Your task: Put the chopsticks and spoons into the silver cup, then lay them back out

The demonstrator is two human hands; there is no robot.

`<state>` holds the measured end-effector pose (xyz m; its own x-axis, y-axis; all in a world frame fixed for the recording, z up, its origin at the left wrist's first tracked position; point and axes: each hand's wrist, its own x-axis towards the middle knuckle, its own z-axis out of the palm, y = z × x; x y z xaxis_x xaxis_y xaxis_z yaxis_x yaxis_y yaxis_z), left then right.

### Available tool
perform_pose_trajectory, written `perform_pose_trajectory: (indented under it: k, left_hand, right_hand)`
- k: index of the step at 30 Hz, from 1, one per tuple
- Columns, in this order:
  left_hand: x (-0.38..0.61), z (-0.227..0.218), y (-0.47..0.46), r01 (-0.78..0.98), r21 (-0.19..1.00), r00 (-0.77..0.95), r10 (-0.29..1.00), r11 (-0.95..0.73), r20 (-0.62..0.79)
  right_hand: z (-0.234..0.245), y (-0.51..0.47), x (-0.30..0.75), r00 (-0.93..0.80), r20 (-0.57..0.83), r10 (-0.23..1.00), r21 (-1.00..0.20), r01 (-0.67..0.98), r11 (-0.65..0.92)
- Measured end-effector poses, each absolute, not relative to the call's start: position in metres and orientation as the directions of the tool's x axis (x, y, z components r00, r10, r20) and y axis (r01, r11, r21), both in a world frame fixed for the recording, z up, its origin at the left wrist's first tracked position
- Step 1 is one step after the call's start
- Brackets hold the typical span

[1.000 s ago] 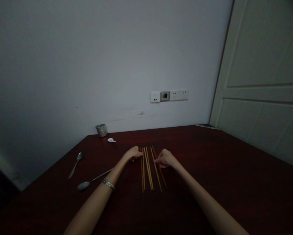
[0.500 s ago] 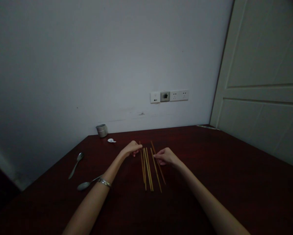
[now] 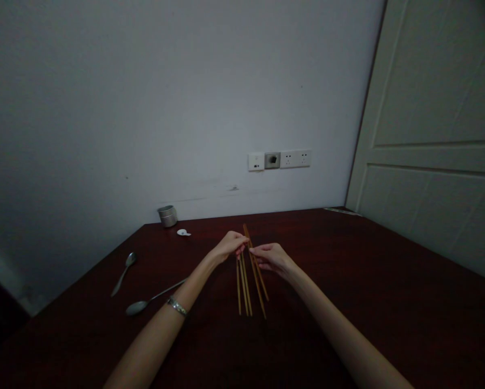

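Thin wooden chopsticks lie lengthwise on the dark red table [image 3: 307, 335]. Several lighter chopsticks [image 3: 246, 292] are grouped on the left, and darker brown chopsticks [image 3: 260, 278] slant close together on the right. My left hand [image 3: 229, 246] reaches across the far ends of the lighter group, its fingers pinched on the upper part of a brown chopstick. From the right, my right hand [image 3: 275, 258] pinches the slanting chopsticks with thumb and forefinger. The two hands' fingertips nearly meet. Exactly how many chopsticks each hand grips is hidden.
Two metal spoons lie at the left, one spoon [image 3: 125, 273] farther out and another spoon [image 3: 137, 308] near my left forearm. A metal cup [image 3: 168, 216] and a small white spoon-like piece [image 3: 183, 233] stand near the wall. Sockets [image 3: 295, 158] are on the wall.
My left hand has moved right, toward my right hand, and a brown chopstick from the left side is now with the right-hand ones. The right-hand chopsticks have drawn closer together.
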<state>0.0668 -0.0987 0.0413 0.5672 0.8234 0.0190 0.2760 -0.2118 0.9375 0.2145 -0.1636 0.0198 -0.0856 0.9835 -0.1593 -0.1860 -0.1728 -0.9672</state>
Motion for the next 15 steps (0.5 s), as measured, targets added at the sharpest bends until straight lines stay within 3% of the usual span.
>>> perform_pose_trajectory:
  k: [9, 15]
  left_hand:
    - [0.074, 0.029, -0.098, 0.301, 0.943, 0.522, 0.852, -0.140, -0.041]
    - [0.057, 0.027, -0.086, 0.537, 0.819, 0.452, 0.889, -0.201, -0.078]
  right_hand:
    - [0.017, -0.163, 0.218, 0.030, -0.217, 0.976, -0.973, -0.087, -0.213]
    - [0.000, -0.153, 0.234, 0.158, -0.210, 0.965, -0.931, 0.270, -0.247]
